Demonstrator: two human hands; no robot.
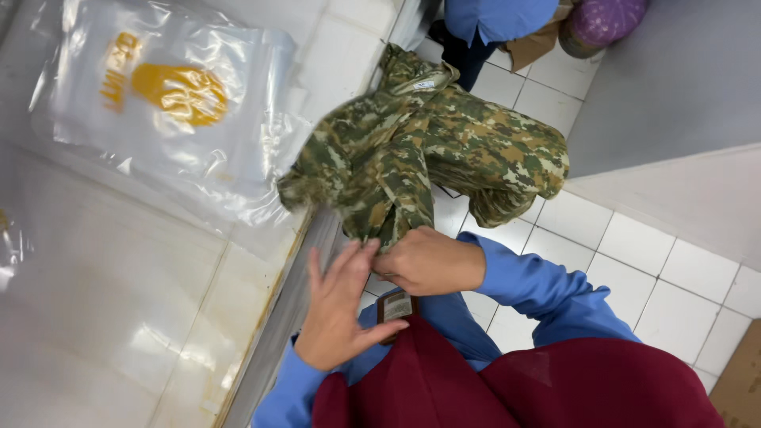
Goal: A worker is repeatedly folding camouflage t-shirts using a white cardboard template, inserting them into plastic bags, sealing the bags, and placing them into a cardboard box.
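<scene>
Head view: the right hand [428, 261] is closed, gripping the lower end of a camouflage garment [428, 150] that hangs off the table [119, 301] edge over the white tiled floor [658, 261]. The left hand [341, 305] is open, fingers spread, touching the same cloth just beside the right. A small white label [423, 84] sits at the garment's top. On the table to the left lie clear plastic bags [174, 103] with a yellow-orange print. A brown rectangular tag [396, 306] hangs at the person's chest.

Bare table [111, 317] left of the hands lies free; plastic bags [170, 103] crowd its far end
</scene>
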